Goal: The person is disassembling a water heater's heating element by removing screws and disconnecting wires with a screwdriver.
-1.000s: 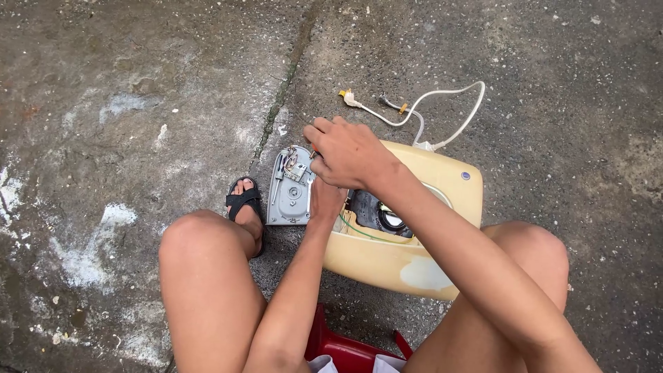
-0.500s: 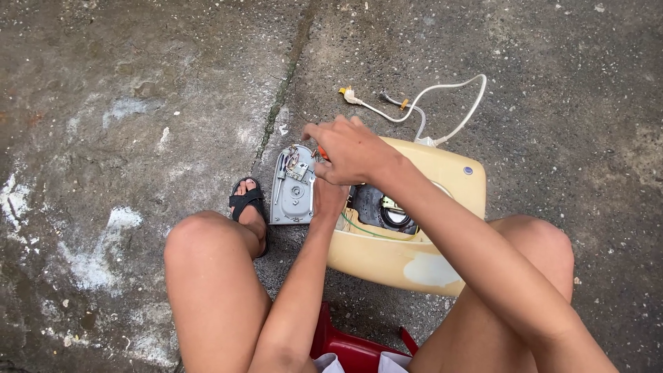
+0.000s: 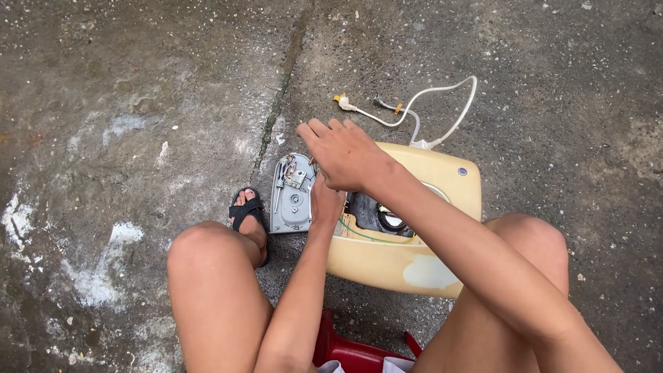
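While the right hand (image 3: 342,155) hovers with fingers loosely spread and the left hand (image 3: 324,204), grip hidden, steadies the cream appliance casing (image 3: 414,259) at frame center, its grey mechanism plate (image 3: 291,200) could snap its thin wires if tugged.

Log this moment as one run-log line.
right hand: over grey panel | left hand: at panel edge, grip hidden | cream housing: open, on concrete

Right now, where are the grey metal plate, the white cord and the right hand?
grey metal plate (image 3: 290,207): head view, flat lower face.
white cord (image 3: 456,117): head view, outer bend of loop.
right hand (image 3: 342,155): head view, back of hand.
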